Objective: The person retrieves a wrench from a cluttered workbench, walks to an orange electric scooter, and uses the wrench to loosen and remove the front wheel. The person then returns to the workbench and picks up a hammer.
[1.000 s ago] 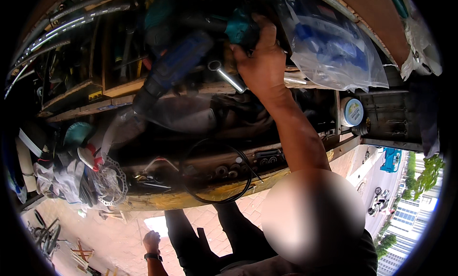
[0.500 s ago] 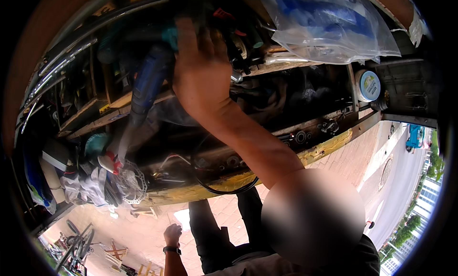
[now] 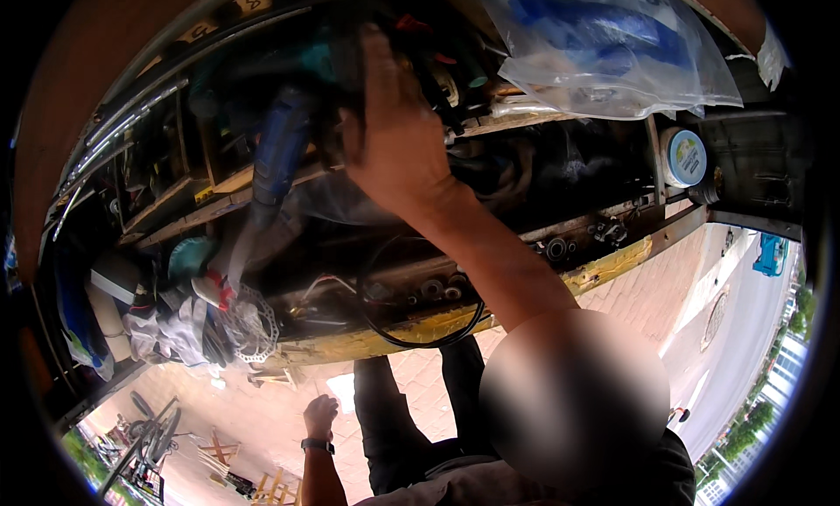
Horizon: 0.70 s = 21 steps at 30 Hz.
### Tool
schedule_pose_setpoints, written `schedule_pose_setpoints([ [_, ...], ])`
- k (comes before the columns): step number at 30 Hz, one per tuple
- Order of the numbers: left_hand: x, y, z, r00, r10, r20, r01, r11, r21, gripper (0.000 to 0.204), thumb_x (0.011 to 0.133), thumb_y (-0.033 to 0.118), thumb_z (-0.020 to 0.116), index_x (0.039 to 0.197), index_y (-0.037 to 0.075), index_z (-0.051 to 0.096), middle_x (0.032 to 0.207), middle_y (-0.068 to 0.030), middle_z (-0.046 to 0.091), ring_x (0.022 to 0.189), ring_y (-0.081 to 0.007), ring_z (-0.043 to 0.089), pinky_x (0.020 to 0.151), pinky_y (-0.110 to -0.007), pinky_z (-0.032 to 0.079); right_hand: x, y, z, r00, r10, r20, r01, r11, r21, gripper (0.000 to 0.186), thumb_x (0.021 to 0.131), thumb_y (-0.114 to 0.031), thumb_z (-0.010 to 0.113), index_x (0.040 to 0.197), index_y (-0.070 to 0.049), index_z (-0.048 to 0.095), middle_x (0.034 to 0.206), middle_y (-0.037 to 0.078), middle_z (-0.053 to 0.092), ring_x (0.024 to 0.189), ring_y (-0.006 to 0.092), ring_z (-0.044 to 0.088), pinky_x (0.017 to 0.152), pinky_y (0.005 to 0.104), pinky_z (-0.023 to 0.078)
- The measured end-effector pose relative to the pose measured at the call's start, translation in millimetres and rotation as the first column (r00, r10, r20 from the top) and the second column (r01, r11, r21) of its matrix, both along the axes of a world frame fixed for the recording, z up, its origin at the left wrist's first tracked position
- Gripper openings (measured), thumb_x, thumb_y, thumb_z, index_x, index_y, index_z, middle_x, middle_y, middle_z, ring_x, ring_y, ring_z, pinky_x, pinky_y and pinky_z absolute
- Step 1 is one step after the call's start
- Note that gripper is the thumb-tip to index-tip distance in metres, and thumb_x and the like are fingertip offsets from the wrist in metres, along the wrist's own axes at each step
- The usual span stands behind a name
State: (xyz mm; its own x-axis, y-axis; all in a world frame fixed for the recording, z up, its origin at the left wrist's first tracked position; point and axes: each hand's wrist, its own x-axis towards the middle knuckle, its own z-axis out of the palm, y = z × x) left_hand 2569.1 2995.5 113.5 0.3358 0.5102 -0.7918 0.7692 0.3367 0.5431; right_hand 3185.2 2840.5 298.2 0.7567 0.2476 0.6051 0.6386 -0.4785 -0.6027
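My right hand reaches up into a dark, crowded tool shelf. Its fingers are stretched upward, with the thumb apart, and nothing shows in its grasp; motion blurs the fingertips. Just left of it hangs a long blue tool body with a greyish lower end. A teal tool lies in the shadow beside the fingers. My left hand, with a dark band on the wrist, hangs low over the pavement. Its fingers are curled closed, and whatever they may hold is hidden.
A clear bag with blue contents lies at upper right. Below it stands a round tub. The yellow front edge borders a ledge with rings and a looped black cable. A toothed disc hangs near bagged items at left.
My right hand has shifted slightly right, away from the blue tool, and its thumb has spread. The whole view has shifted a little. My left hand stays low and curled.
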Motion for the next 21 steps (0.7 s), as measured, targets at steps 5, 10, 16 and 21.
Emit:
schedule_pose_setpoints([
  [5, -17.4, -10.2, -1.9, 0.999, -0.045, -0.025, 0.045, 0.999, -0.023, 0.024, 0.089, 0.017, 0.068, 0.102, -0.002, 0.067, 0.086, -0.0078, 0.068, 0.07, -0.0135, 0.062, 0.057, -0.025, 0.047, 31.7, -48.6, 11.2, 0.973, -0.177, 0.151, 0.215, 0.93, -0.299, 0.046, 0.082, -0.005, 0.063, 0.128, -0.004, 0.055, 0.122, 0.02, 0.06, 0.107, 0.0436, 0.058, 0.085, 0.0484, 0.055],
  [10, 7.8, -26.6, 24.0, 0.947, 0.247, -0.203, -0.274, 0.954, -0.117, 0.027, 0.09, 0.019, 0.067, 0.105, -0.003, 0.066, 0.087, -0.0087, 0.068, 0.071, -0.0143, 0.063, 0.058, -0.025, 0.048, 81.1, -104.8, 36.3, 0.963, -0.103, 0.249, 0.227, 0.81, -0.541, 0.048, 0.08, -0.004, 0.065, 0.126, 0.001, 0.055, 0.114, 0.024, 0.063, 0.11, 0.0426, 0.059, 0.093, 0.0467, 0.05],
  [16, -5.1, -24.6, 33.2, 0.949, 0.262, -0.177, -0.29, 0.944, -0.156, 0.037, 0.094, 0.018, 0.064, 0.119, -0.008, 0.059, 0.094, -0.0146, 0.071, 0.076, -0.0191, 0.067, 0.062, -0.027, 0.051, 94.6, -60.5, 66.8, 0.984, -0.14, -0.11, -0.045, 0.406, -0.913, 0.06, 0.075, -0.005, 0.07, 0.132, 0.003, 0.051, 0.111, 0.027, 0.066, 0.094, 0.0407, 0.069, 0.084, 0.0479, 0.055],
  [21, -1.1, -25.7, 37.5, 0.947, 0.301, -0.11, -0.316, 0.935, -0.161, 0.035, 0.095, 0.017, 0.064, 0.12, -0.007, 0.059, 0.094, -0.0138, 0.07, 0.078, -0.0191, 0.067, 0.063, -0.027, 0.051, 132.4, -66.9, 58.5, 0.985, 0.044, -0.167, -0.165, 0.524, -0.835, 0.086, 0.077, -0.006, 0.068, 0.153, -0.006, 0.027, 0.122, 0.032, 0.061, 0.115, 0.0379, 0.063, 0.094, 0.0471, 0.053],
])
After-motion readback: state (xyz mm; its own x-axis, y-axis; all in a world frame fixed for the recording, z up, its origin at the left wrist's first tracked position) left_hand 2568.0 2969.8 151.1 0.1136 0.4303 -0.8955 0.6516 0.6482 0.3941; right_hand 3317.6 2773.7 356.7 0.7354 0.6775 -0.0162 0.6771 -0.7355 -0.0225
